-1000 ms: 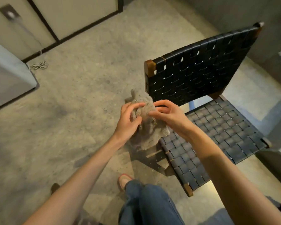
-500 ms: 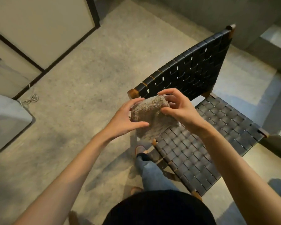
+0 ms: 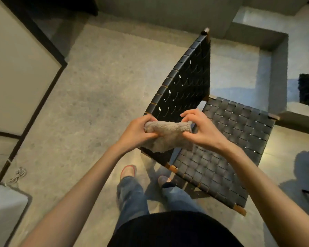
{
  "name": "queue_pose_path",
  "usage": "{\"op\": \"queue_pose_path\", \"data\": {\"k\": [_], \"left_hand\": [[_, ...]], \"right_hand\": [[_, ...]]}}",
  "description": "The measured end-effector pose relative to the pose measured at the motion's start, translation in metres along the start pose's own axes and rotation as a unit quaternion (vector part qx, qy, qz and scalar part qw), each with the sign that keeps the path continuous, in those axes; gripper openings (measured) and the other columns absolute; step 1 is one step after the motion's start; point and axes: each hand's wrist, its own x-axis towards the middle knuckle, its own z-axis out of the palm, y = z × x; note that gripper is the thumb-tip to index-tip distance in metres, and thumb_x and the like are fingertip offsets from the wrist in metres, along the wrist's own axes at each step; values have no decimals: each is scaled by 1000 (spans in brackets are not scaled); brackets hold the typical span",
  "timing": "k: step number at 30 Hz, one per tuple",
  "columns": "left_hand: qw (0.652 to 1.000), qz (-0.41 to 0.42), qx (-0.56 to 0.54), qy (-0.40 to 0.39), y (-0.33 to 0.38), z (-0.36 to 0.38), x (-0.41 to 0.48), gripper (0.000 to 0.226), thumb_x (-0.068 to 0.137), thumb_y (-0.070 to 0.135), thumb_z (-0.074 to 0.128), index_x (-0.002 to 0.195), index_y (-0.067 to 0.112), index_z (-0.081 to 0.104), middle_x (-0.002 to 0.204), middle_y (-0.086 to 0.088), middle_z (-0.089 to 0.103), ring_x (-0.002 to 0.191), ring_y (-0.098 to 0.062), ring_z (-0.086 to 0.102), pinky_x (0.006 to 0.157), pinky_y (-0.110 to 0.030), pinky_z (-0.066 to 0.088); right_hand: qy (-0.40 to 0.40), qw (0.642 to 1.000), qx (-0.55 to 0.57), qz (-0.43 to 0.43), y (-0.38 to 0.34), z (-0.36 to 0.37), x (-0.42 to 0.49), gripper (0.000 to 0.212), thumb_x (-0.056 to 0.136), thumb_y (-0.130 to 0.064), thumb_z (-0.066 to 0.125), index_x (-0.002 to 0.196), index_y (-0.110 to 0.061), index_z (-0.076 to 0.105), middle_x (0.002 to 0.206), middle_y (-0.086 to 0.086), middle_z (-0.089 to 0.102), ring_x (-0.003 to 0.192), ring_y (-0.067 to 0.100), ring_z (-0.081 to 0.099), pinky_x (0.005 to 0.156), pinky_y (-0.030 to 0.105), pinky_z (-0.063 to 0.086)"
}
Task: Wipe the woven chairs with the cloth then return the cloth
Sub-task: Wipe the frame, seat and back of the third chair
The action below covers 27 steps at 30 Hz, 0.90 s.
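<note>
Both the left hand [image 3: 134,133] and right hand [image 3: 199,130] pinch the bunched cloth [image 3: 168,134] above the woven chair [image 3: 221,139], apparently readying it; pressing it onto the backrest's near edge looks next.

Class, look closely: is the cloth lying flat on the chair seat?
No. Both the left hand and right hand hold the bunched cloth above the woven chair.

Home interior, concrete floor [image 3: 100,90], woven chair [image 3: 221,139], panelled wall [image 3: 16,68]

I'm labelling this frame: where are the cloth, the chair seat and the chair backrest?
cloth [image 3: 168,130]: head view, middle of the bunched fabric between both hands.
chair seat [image 3: 227,147]: head view, bare woven straps.
chair backrest [image 3: 184,84]: head view, black weave centre.
</note>
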Motion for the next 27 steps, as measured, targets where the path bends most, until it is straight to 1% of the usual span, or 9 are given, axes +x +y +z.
{"op": "queue_pose_path", "data": {"k": [5, 9, 12, 14, 17, 20, 22, 24, 27], "left_hand": [[998, 34, 41, -17, -25, -21, 37, 18, 91, 21, 60, 109, 21, 61, 105, 5, 61, 96, -9, 58, 80, -18, 49], [995, 46, 76, -54, -43, -37, 51, 26, 95, 16, 53, 122, 18, 56, 125, -1, 55, 112, -13, 54, 93, -25, 47], [990, 61, 93, -87, -54, -42, 57, 32, 97, 18, 49, 130, 19, 51, 136, -3, 47, 123, -16, 46, 103, -35, 43], [987, 66, 105, -102, -62, -41, 63, 36, 98, 19, 47, 134, 19, 47, 141, -4, 41, 129, -17, 40, 108, -39, 39], [985, 57, 118, -111, -74, -36, 76, 41, 100, 20, 44, 141, 17, 40, 150, -4, 30, 138, -17, 29, 114, -39, 30], [983, 44, 134, -115, -83, -28, 86, 45, 101, 23, 40, 145, 20, 32, 157, -1, 18, 144, -16, 17, 114, -32, 18], [984, 52, 124, -114, -86, -23, 94, 48, 101, 24, 39, 147, 22, 27, 159, 1, 11, 145, -14, 11, 114, -30, 14], [987, 64, 108, -102, -88, -21, 100, 52, 101, 25, 39, 150, 21, 20, 159, 2, 7, 146, -13, 7, 113, -26, 9], [988, 78, 111, -81, -92, -11, 115, 59, 102, 29, 38, 151, 19, 9, 160, 1, 1, 146, -12, 3, 111, -23, 6]], "right_hand": [[154, 960, 175, 157, -9, 36, -3, 14, 87, -34, 44, 87, -20, 45, 82, -5, 48, 69, -1, 47, 62, 18, 40], [296, 883, 269, 245, -20, 77, -2, 14, 98, -12, 42, 86, -18, 42, 83, -2, 46, 73, 8, 45, 63, 24, 40], [367, 821, 331, 285, -31, 110, 3, 1, 99, -9, 40, 100, -8, 40, 88, 1, 48, 75, 8, 48, 55, 8, 42], [370, 811, 339, 301, -36, 134, 18, 18, 99, -11, 43, 116, -8, 41, 104, 4, 51, 91, 12, 54, 65, 7, 45], [349, 813, 343, 317, -34, 173, 49, 50, 99, -24, 48, 144, -18, 28, 141, 4, 38, 126, 16, 43, 100, 32, 45], [340, 791, 385, 333, -32, 204, 78, 38, 98, -46, 42, 130, -31, 28, 136, 6, 42, 118, 20, 49, 92, 34, 48], [383, 757, 411, 334, -29, 214, 93, 35, 94, -60, 31, 124, -45, 23, 137, 5, 40, 121, 24, 47, 99, 40, 44], [391, 741, 411, 359, -22, 217, 101, 48, 94, -64, 23, 139, -49, 17, 149, 2, 27, 133, 26, 32, 108, 44, 27], [338, 738, 385, 440, -11, 220, 108, 62, 87, -77, 19, 142, -58, -2, 151, 1, 14, 131, 32, 21, 96, 41, 21]]}}
